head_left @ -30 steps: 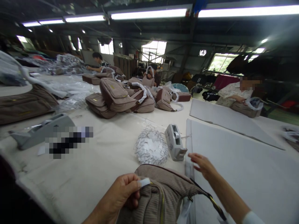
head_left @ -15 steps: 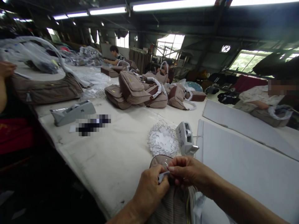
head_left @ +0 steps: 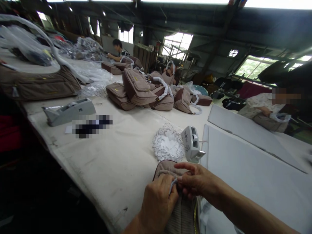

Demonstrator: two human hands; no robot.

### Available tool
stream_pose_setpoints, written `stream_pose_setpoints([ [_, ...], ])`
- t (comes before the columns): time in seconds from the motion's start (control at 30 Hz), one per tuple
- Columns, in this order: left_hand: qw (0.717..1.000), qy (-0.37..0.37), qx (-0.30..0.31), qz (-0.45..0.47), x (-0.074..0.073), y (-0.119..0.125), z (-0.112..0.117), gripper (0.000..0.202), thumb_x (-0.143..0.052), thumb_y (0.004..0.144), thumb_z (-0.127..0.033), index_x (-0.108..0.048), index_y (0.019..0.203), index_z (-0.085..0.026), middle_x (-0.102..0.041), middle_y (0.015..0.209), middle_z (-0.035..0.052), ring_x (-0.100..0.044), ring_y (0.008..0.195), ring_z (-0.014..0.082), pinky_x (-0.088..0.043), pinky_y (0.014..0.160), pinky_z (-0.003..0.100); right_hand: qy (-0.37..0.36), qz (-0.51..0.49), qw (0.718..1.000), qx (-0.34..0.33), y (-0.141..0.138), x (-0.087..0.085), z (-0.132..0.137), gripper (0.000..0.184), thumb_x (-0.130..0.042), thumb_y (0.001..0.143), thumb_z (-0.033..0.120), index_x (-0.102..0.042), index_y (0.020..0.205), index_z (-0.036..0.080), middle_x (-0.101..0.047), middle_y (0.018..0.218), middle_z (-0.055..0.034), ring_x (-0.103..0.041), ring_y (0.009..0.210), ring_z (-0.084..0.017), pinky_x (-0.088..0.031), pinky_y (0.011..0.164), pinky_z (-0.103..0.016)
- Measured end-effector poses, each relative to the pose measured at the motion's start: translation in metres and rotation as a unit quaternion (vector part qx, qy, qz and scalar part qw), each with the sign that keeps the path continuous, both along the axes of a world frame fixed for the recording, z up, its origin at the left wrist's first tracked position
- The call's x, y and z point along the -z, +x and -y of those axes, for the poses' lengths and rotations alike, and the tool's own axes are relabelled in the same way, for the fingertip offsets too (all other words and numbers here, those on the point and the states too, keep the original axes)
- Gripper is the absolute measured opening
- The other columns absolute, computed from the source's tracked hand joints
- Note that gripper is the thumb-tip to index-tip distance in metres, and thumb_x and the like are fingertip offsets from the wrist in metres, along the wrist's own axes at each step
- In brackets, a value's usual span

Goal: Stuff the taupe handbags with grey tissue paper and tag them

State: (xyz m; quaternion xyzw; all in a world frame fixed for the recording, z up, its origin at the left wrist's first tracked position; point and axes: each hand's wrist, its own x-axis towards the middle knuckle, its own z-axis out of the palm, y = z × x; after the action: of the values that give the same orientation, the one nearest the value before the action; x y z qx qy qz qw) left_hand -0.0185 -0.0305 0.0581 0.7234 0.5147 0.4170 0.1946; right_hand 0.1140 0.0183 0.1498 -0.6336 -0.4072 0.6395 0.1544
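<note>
A brown ribbed bag [head_left: 184, 214] with a yellow-toothed zipper lies in front of me at the table edge. My left hand [head_left: 159, 196] is closed over its upper part and grips a narrow whitish wrapped strip [head_left: 173, 184]. Against the strip's end, my right hand [head_left: 198, 180] pinches with the thumb and curled fingers, while its index finger stretches out over the bag. What lies under the fingertips is partly hidden. Just beyond the bag are a round bundle of white tags [head_left: 168, 144] and a grey tape dispenser [head_left: 191, 144].
Large pale boards [head_left: 248, 175] lie on the right. Another tape dispenser [head_left: 70, 112] stands at the left beside a large brown bag [head_left: 46, 84]. Several brown bags [head_left: 138, 87] are piled farther back. Co-workers sit across the table, one [head_left: 263, 107] handling a bag at right.
My right index finger has lifted and straightened away from the thumb. The clear sliver at my right fingertips no longer shows. Both hands stay at the strip; the view has shifted slightly.
</note>
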Motion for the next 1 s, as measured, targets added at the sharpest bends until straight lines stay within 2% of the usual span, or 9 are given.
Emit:
stream_pose_setpoints([
  [0.2,0.994,0.085,-0.037,-0.056,0.001,0.001,0.001,0.020,-0.044,0.082,-0.008,-0.058,0.072,-0.018,-0.059,0.068,0.0040,-0.059,0.057,0.0139,-0.043,0.052,0.022,-0.009,-0.011,1.000,0.009,0.005,0.006,-0.001,0.057,-0.060,0.067,0.015,-0.044,0.121,0.010,-0.059,0.055,0.0021,-0.052,0.045,-0.009,-0.041,0.041,-0.018],
  [0.3,0.990,0.118,-0.056,-0.059,0.001,0.001,0.000,0.018,-0.045,0.082,-0.009,-0.060,0.077,-0.017,-0.066,0.089,0.0102,-0.063,0.061,0.0140,-0.047,0.054,0.022,-0.014,-0.022,1.000,0.005,0.006,0.008,-0.001,0.058,-0.060,0.066,0.015,-0.044,0.121,0.010,-0.060,0.057,0.0015,-0.052,0.045,-0.009,-0.041,0.041,-0.017],
  [0.37,0.986,0.144,-0.054,-0.068,0.002,0.001,-0.001,0.016,-0.046,0.082,-0.009,-0.059,0.077,-0.016,-0.065,0.110,0.0152,-0.067,0.067,0.0160,-0.051,0.059,0.024,-0.015,-0.023,1.000,0.003,0.006,0.008,-0.001,0.057,-0.060,0.066,0.015,-0.044,0.121,0.010,-0.059,0.057,0.0014,-0.053,0.046,-0.009,-0.042,0.041,-0.017],
  [0.43,0.983,0.165,-0.038,-0.076,0.002,0.001,-0.002,0.016,-0.046,0.082,-0.008,-0.058,0.075,-0.016,-0.063,0.118,0.0172,-0.069,0.072,0.0178,-0.053,0.063,0.025,-0.015,-0.023,1.000,-0.001,0.005,0.007,-0.001,0.056,-0.059,0.066,0.014,-0.045,0.120,0.010,-0.059,0.057,0.0012,-0.053,0.045,-0.009,-0.042,0.041,-0.017],
  [0.5,0.981,0.177,-0.017,-0.075,0.002,0.001,-0.003,0.017,-0.045,0.081,-0.006,-0.058,0.076,-0.016,-0.067,0.110,0.0168,-0.069,0.073,0.0184,-0.053,0.064,0.025,-0.015,-0.023,1.000,0.001,0.005,0.007,-0.001,0.055,-0.059,0.066,0.012,-0.046,0.119,0.010,-0.060,0.057,0.0009,-0.053,0.045,-0.009,-0.042,0.041,-0.017],
  [0.57,0.983,0.172,0.005,-0.067,0.003,0.003,-0.004,0.018,-0.044,0.082,-0.006,-0.058,0.079,-0.017,-0.071,0.091,0.0133,-0.067,0.067,0.0176,-0.052,0.062,0.025,-0.017,-0.023,1.000,0.008,0.004,0.006,-0.001,0.055,-0.059,0.066,0.011,-0.045,0.119,0.009,-0.060,0.057,0.0007,-0.053,0.045,-0.009,-0.042,0.040,-0.017],
  [0.67,0.987,0.148,0.013,-0.060,0.007,0.005,-0.004,0.021,-0.040,0.085,-0.008,-0.057,0.078,-0.018,-0.065,0.067,0.0064,-0.063,0.059,0.0162,-0.048,0.058,0.024,-0.023,-0.022,0.999,0.015,0.004,0.005,-0.001,0.054,-0.061,0.068,0.011,-0.044,0.119,0.009,-0.060,0.057,0.0005,-0.053,0.044,-0.009,-0.041,0.040,-0.016],
  [0.8,0.996,0.062,0.020,-0.061,0.006,0.001,-0.005,0.020,-0.037,0.087,-0.013,-0.054,0.079,-0.019,-0.062,0.067,0.0059,-0.062,0.059,0.0165,-0.042,0.056,0.025,-0.036,-0.032,0.999,0.023,0.005,0.000,0.002,0.051,-0.062,0.067,0.012,-0.046,0.116,0.010,-0.061,0.058,-0.0002,-0.053,0.045,-0.009,-0.041,0.038,-0.015],
  [1.0,0.982,-0.178,0.063,-0.018,-0.031,-0.018,-0.016,0.008,-0.039,0.081,-0.020,-0.042,0.074,-0.022,-0.059,0.071,0.0030,-0.056,0.065,0.0183,-0.037,0.060,0.029,-0.052,-0.048,0.996,0.050,-0.001,-0.004,0.011,0.055,-0.058,0.067,0.007,-0.042,0.120,0.012,-0.060,0.057,0.0004,-0.049,0.040,-0.007,-0.039,0.035,-0.014],
])
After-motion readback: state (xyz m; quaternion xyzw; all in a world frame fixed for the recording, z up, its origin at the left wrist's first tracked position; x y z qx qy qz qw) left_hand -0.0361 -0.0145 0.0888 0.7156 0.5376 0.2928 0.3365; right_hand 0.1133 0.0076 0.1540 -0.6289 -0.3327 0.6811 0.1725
